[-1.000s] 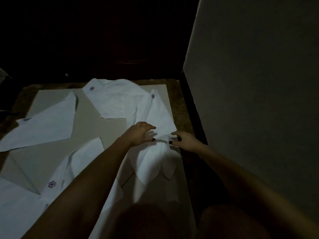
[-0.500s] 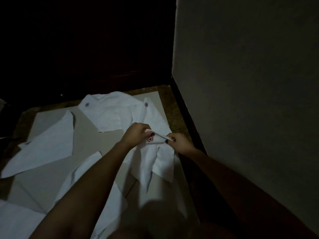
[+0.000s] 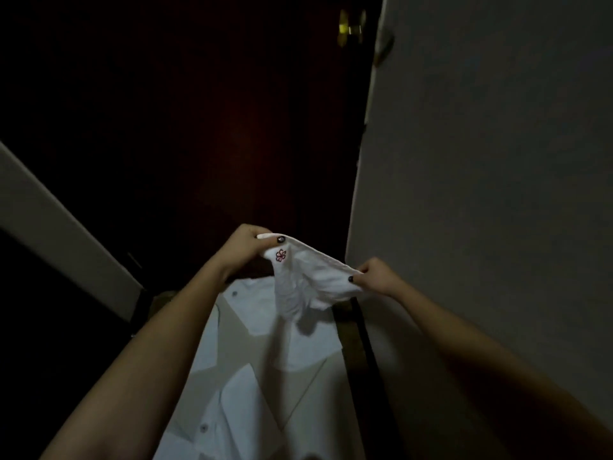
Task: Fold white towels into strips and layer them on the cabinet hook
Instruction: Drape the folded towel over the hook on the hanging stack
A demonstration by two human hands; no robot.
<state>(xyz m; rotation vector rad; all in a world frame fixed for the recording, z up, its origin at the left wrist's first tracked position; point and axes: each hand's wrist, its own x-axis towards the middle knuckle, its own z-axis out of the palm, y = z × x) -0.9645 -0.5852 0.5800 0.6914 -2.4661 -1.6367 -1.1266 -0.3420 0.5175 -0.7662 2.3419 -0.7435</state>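
Note:
A white towel (image 3: 311, 280) folded into a strip, with a small red flower mark near its left end, hangs in the air between my hands. My left hand (image 3: 247, 249) pinches its left end and my right hand (image 3: 376, 277) pinches its right end; the middle sags down. Below, several other white towels (image 3: 252, 393) lie flat on a pale sheet on the floor. The grey cabinet side (image 3: 481, 194) rises just right of my right hand. A brass-coloured fitting (image 3: 350, 28) shows at the top by the cabinet edge; whether it is the hook is unclear.
A dark reddish door or panel (image 3: 248, 144) fills the space ahead. A pale slanted board (image 3: 66, 234) crosses the left. A dark strip (image 3: 368, 360) runs along the cabinet's base beside the floor sheet. The scene is dim.
The strip towel has been lifted off the floor sheet and raised between both hands. My view has tilted up, bringing the dark door and the brass fitting into sight.

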